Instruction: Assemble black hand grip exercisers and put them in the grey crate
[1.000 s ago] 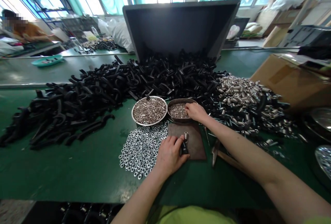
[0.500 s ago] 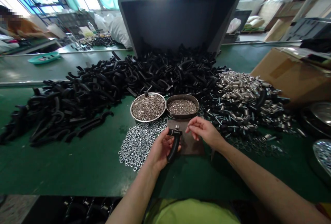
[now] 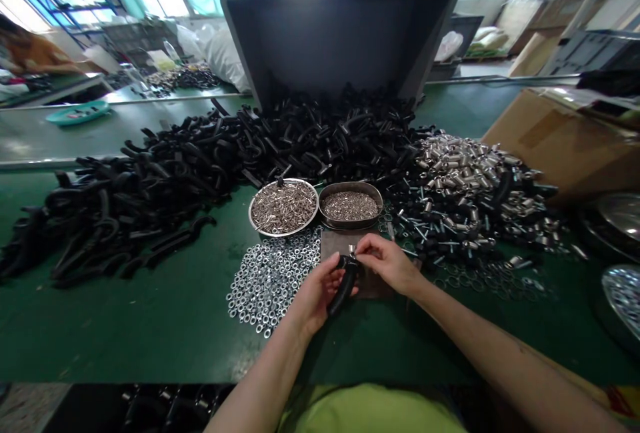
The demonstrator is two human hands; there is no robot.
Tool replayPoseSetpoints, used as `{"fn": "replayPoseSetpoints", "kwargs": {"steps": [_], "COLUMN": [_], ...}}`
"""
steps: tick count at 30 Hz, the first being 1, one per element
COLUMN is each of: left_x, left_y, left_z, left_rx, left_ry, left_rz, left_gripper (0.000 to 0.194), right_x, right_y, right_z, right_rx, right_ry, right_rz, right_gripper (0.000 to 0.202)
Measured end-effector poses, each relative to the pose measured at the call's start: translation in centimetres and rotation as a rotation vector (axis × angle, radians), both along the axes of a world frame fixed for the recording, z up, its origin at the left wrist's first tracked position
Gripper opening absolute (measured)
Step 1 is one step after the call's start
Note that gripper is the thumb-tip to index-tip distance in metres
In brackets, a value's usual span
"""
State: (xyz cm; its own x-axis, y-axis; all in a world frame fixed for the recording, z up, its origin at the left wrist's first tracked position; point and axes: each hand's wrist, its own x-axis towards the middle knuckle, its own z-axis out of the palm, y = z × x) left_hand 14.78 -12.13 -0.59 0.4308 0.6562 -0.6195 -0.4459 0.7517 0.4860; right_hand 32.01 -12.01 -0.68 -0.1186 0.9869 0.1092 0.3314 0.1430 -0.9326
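Observation:
My left hand is wrapped round a curved black handle, its top end turned up toward my right hand. A small shiny metal piece sticks up from that end. My right hand is closed in a pinch against the handle's top, beside the metal piece. Whatever lies between its fingertips is too small and covered to make out. Below both hands is a flat brownish plate on the green table. Shiny ring-shaped nuts lie spread to the left of my left hand.
A round dish of small metal pins and an oval tin of tiny metal parts stand beyond my hands. Black handles heap up before a grey bin. Metal sleeves and a cardboard box are at right.
My right hand has moved left and in, from apart to touching the handle's top end. The left hand with the handle has shifted slightly right, and the view has turned a little.

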Motion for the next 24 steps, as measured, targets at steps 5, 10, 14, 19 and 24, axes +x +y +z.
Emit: {"fn": "replayPoseSetpoints", "kwargs": {"steps": [5,10,14,19,24], "left_x": [0.6,0.5,-0.4,-1.7,-2.3], "left_y": [0.2,0.3,0.6,1.5,1.7], "left_z": [-0.4,-0.8,-0.3,0.5,0.6], "left_rx": [-0.013,-0.016,0.094,0.075,0.037], "left_ry": [-0.027,-0.028,0.134,0.151,0.148], "left_rz": [-0.026,0.029,0.089,0.157,0.233], "left_gripper": [0.025,0.027,0.025,0.024,0.026], "right_x": [0.2,0.6,1.9,2.5,1.0], "right_y": [0.0,0.5,2.2,5.3,6.7], "right_z": [-0.3,-0.9,-0.5,1.1,1.1], "right_rx": [-0.072,-0.136,-0.013,0.196,0.153], "right_ry": [0.001,0.025,-0.118,-0.404,-0.65], "right_rz": [0.015,-0.047,-0.171,-0.182,0.137], "right_gripper": [0.003,0.008,0.009,0.01,0.013]}}
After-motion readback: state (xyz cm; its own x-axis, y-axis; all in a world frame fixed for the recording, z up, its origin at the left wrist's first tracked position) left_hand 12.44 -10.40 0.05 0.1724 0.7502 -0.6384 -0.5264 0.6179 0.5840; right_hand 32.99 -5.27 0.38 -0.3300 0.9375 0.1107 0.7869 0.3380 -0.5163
